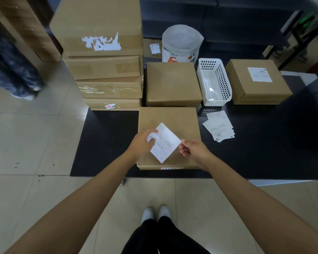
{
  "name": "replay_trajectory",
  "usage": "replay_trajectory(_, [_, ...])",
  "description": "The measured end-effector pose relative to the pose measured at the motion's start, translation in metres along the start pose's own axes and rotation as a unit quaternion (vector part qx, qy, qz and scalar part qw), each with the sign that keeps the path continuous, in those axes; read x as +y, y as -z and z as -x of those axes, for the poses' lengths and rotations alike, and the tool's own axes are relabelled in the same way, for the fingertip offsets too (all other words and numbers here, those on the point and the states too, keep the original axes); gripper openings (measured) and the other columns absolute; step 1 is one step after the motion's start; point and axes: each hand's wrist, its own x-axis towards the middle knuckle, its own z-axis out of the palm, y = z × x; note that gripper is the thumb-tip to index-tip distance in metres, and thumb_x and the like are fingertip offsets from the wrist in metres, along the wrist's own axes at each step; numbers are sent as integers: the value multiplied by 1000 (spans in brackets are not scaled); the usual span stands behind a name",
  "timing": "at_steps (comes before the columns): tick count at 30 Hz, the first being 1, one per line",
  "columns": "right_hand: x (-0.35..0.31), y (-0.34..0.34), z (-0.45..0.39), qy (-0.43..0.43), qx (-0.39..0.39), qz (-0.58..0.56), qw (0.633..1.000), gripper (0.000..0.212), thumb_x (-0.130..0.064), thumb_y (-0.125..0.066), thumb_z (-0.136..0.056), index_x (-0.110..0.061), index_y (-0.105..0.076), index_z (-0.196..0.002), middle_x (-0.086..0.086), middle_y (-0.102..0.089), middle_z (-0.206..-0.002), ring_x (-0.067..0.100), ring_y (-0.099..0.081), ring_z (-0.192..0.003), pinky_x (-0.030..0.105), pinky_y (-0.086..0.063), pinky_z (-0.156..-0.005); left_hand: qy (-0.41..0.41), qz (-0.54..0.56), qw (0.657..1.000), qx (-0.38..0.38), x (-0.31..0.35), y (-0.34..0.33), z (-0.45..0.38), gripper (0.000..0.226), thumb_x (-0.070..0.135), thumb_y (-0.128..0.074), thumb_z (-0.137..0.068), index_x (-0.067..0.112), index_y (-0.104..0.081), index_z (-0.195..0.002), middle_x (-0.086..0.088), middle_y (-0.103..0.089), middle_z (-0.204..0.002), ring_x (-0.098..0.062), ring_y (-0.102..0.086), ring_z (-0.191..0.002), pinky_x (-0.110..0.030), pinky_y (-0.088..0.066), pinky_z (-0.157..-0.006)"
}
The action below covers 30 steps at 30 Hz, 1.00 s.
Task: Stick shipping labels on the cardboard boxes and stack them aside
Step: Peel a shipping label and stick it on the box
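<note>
Label (164,143) paper is hanging tilted over the near half of the nearest cardboard box (168,118), which is sitting on the black bench (106,143). The left hand (142,143) is pinching the label's left edge, fingers (151,132) curling onto its printed face. The right hand (194,151) is pinching the right corner between thumb and fingertips. Loose labels (219,126) are lying just right of the box. Farther off, a second plain box (173,83) is sitting beside a white basket (214,81), with a labelled box (257,81) to its right. A tall stack of boxes (106,57) is standing at far left.
</note>
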Motion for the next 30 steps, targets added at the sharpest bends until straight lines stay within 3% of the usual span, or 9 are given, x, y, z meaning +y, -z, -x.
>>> replay_trajectory(2, [0,-2,0,1,5,-10,1000,28,-16,-43,-101,-10,-56,-77,1,-54,-72,9,-49,-62,19,-44,-65,-14,-165,986,33,0,-4,-1,35,18,-51,-96,29,-53,-129,-1,-37,-143,-26,-32,-132,-41,-30,-110])
replay_trajectory(4, [0,-6,-2,0,8,-25,1000,28,-17,-44,-101,-10,-56,-77,1,-54,-72,9,-49,-63,19,-44,-65,-44,-266,961,68,5,-8,1,36,25,-51,-96,32,-52,-131,0,-30,-146,-23,-21,-136,-38,-17,-109])
replay_trajectory(6, [0,-10,-2,-2,9,-29,1000,28,-20,-45,-101,-11,-58,-77,0,-55,-72,8,-50,-64,19,-45,-66,-77,-232,968,61,12,-12,4,30,25,-53,-95,27,-57,-125,-1,-41,-137,-20,-34,-127,-30,-23,-101])
replay_trajectory(9, [-2,-20,0,17,4,-17,1000,30,-21,-44,-101,-13,-59,-76,-1,-54,-70,7,-50,-63,21,-45,-70,-99,-92,991,-8,24,-21,9,20,22,-58,-94,13,-65,-110,-2,-62,-110,-19,-56,-103,-26,-42,-87])
replay_trajectory(13, [-5,-30,4,42,6,-24,999,33,-20,-43,-101,-15,-58,-72,-1,-52,-67,8,-48,-64,24,-44,-74,-71,17,997,25,31,-28,11,12,22,-62,-91,13,-67,-99,5,-65,-93,-13,-60,-90,-22,-47,-81])
replay_trajectory(18, [-5,-27,9,98,2,67,993,28,-21,-42,-102,-15,-59,-80,-3,-54,-73,7,-49,-66,16,-43,-63,-71,32,996,32,27,-24,13,13,16,-62,-91,11,-70,-100,8,-65,-90,-8,-60,-86,-13,-44,-79])
replay_trajectory(20, [-3,-27,10,114,4,80,990,26,-21,-43,-102,-16,-58,-82,-4,-54,-74,6,-49,-65,13,-43,-60,-65,31,997,24,26,-22,13,14,18,-61,-92,10,-70,-100,6,-66,-88,-9,-61,-85,-15,-45,-79])
replay_trajectory(25, [2,-29,8,156,10,114,981,22,-24,-46,-101,-22,-61,-86,-10,-62,-78,1,-55,-72,16,-43,-71,-72,-9,997,-6,27,-18,14,21,24,-57,-95,11,-73,-92,7,-65,-80,-8,-59,-80,-19,-44,-77])
replay_trajectory(30, [6,-30,9,181,33,90,979,17,-21,-49,-100,-11,-62,-96,-8,-65,-81,5,-56,-72,15,-48,-69,-91,-37,993,65,26,-19,18,16,17,-61,-92,9,-74,-90,3,-70,-84,-13,-62,-82,-20,-46,-75])
